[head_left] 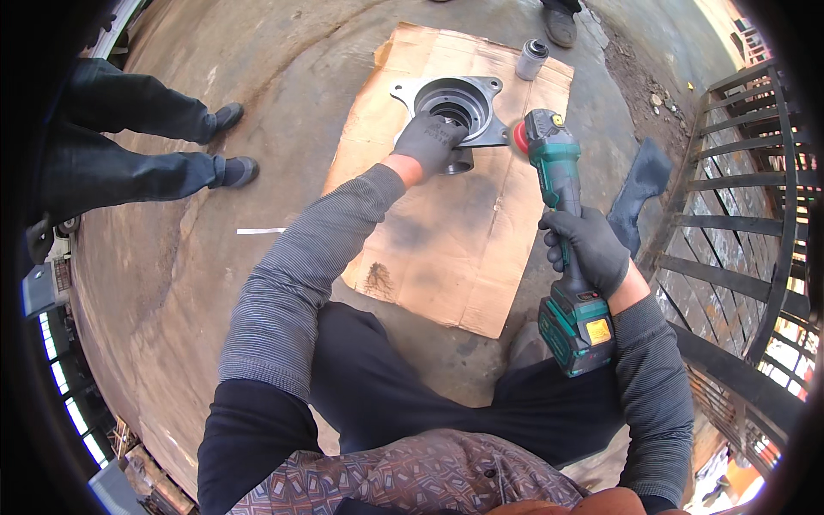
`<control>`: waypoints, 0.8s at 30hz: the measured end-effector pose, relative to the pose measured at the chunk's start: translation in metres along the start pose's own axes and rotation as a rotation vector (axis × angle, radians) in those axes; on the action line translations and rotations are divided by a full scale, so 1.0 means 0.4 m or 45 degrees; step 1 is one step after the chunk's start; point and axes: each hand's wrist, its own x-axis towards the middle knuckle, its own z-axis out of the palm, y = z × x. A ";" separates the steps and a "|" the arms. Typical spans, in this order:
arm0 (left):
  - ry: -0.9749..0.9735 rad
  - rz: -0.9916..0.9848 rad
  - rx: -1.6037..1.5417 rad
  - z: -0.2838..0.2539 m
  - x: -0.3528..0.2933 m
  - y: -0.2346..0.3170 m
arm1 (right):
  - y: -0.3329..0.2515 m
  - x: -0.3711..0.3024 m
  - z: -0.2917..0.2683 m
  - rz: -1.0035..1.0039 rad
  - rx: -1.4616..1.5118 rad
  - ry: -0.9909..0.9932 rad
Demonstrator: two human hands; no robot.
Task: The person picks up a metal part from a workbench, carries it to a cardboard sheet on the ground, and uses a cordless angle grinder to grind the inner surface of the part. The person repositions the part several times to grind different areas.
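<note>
A grey metal flanged housing (493,131) with a round bore and bolt-hole corners sits on a flat piece of cardboard (403,257). My gloved left hand (432,142) grips the housing at its near rim; the fingertips reach into the bore and are partly hidden. In my gloved right hand (592,249) is a green and black cordless angle grinder (558,167), fingers wrapped round its handle. The grinder's red disc (520,137) is at the housing's right corner, touching it or very close. Its battery (575,330) hangs toward my right knee.
A spray can (531,60) stands at the cardboard's far right corner. Dark cloth (639,193) lies beside a black metal railing (730,227) on the right. Another person's legs (137,142) are at the left, and another shoe (560,26) shows at the far edge.
</note>
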 end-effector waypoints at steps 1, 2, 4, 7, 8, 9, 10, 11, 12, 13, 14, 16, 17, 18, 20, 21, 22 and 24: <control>0.003 -0.004 0.000 0.001 -0.001 0.000 | 0.000 0.003 0.004 0.010 -0.014 -0.005; -0.026 -0.025 0.005 0.000 -0.002 -0.002 | -0.002 0.006 0.008 0.020 -0.026 0.001; 0.014 0.010 -0.033 -0.001 -0.003 0.000 | -0.003 0.009 0.016 0.028 -0.046 0.023; 0.012 0.020 -0.031 -0.003 -0.003 0.004 | -0.009 0.017 0.030 -0.003 -0.053 0.019; 0.009 0.026 -0.026 -0.003 -0.004 0.005 | -0.011 0.021 0.034 -0.006 -0.056 0.029; 0.033 0.042 -0.029 -0.003 -0.005 0.005 | -0.014 0.025 0.038 -0.023 -0.059 0.019; 0.058 0.059 -0.029 -0.002 -0.006 0.005 | -0.018 0.032 0.041 -0.030 -0.067 0.022; 0.047 0.052 -0.023 -0.002 -0.009 0.004 | -0.023 0.037 0.044 -0.044 -0.076 0.025; 0.067 0.061 -0.026 0.000 -0.012 0.002 | -0.026 0.041 0.046 -0.030 -0.075 0.032; 0.056 0.051 -0.024 0.001 -0.016 0.001 | -0.029 0.045 0.047 -0.025 -0.075 0.045; 0.043 0.036 -0.017 0.003 -0.020 -0.002 | -0.033 0.049 0.047 -0.038 -0.073 0.043; 0.068 0.042 -0.020 0.006 -0.029 -0.009 | -0.041 0.057 0.046 -0.051 -0.114 0.054; 0.076 0.043 -0.020 0.008 -0.034 -0.012 | -0.044 0.061 0.044 -0.063 -0.132 0.052; 0.104 0.060 -0.041 0.008 -0.039 -0.018 | -0.050 0.069 0.045 -0.073 -0.124 0.062; 0.101 0.065 -0.076 0.008 -0.046 -0.028 | -0.057 0.080 0.044 -0.085 -0.119 0.103; 0.152 0.095 -0.091 0.007 -0.046 -0.033 | -0.061 0.084 0.043 -0.094 -0.092 0.077; 0.146 0.101 -0.098 0.008 -0.045 -0.038 | -0.063 0.086 0.042 -0.110 -0.096 0.072; 0.110 0.136 -0.093 0.010 -0.040 -0.047 | -0.066 0.088 0.040 -0.139 -0.101 0.053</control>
